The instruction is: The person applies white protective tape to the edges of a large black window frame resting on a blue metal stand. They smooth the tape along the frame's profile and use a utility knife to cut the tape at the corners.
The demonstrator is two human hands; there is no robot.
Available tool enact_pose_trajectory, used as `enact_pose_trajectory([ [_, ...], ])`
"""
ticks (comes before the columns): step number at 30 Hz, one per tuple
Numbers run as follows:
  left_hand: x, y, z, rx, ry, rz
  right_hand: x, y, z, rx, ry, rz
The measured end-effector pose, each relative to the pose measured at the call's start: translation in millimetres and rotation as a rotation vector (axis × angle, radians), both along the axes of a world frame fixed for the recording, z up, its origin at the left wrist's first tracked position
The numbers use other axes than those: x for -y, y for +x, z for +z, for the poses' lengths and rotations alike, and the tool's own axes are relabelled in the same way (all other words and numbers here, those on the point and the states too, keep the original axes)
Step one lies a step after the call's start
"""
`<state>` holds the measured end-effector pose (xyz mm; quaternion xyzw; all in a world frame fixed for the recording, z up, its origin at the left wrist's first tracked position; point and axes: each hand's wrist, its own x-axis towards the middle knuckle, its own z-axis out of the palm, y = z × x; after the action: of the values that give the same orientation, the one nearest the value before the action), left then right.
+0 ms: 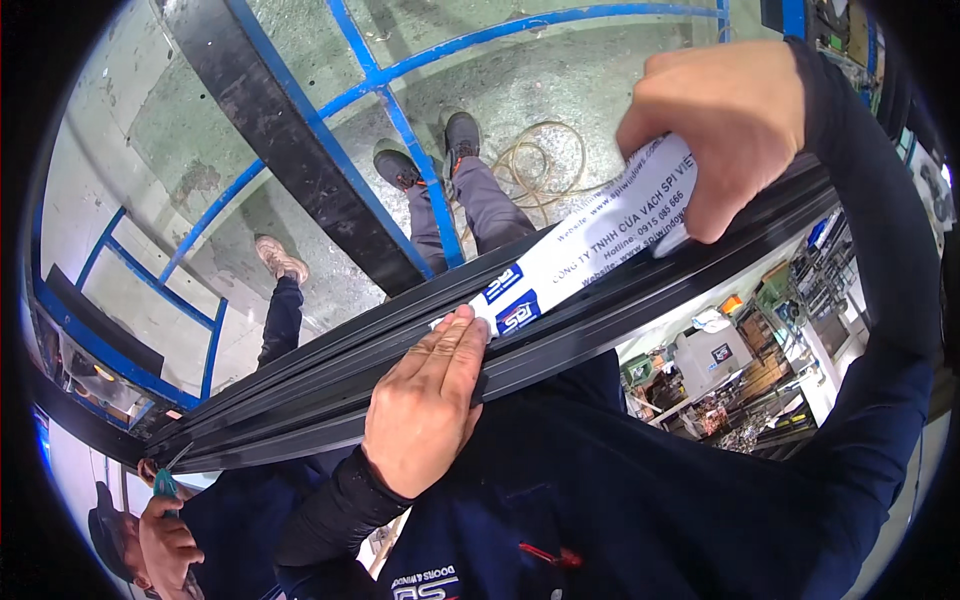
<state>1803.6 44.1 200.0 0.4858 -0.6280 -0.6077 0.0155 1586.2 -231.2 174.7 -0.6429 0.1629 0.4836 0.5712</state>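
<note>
A long black grooved profile [600, 325] crosses in front of my body, running from the lower left to the upper right. Over it stretches a strip of white printed film [565, 255] with blue marks near its left end. The flat fingers of my left hand [425, 390] press that end against the profile. Farther right, my right hand [725, 130] is closed round the strip and holds it raised above the profile. Part of the film is hidden behind the right hand's fingers.
Blue metal frames [375, 78] and a black beam [285, 150] stand beyond. A coiled hose [545, 165] lies on the floor near a person's dark shoes [460, 135]. At lower left, another person's hand [168, 545] holds a teal-handled tool [165, 485]. Cluttered equipment [715, 355] stands right.
</note>
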Motion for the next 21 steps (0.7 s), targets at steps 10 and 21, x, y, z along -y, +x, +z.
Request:
enact_pose_trajectory([
  [10, 1.7, -0.7, 0.3, 0.005, -0.011, -0.015, 18.6, -87.2, -31.3, -0.184, 0.052, -0.483],
  [21, 21.9, -18.1, 3.7, 0.037, -0.079, -0.031, 12.5, -18.2, 2.7, -0.203, -0.176, 0.067],
])
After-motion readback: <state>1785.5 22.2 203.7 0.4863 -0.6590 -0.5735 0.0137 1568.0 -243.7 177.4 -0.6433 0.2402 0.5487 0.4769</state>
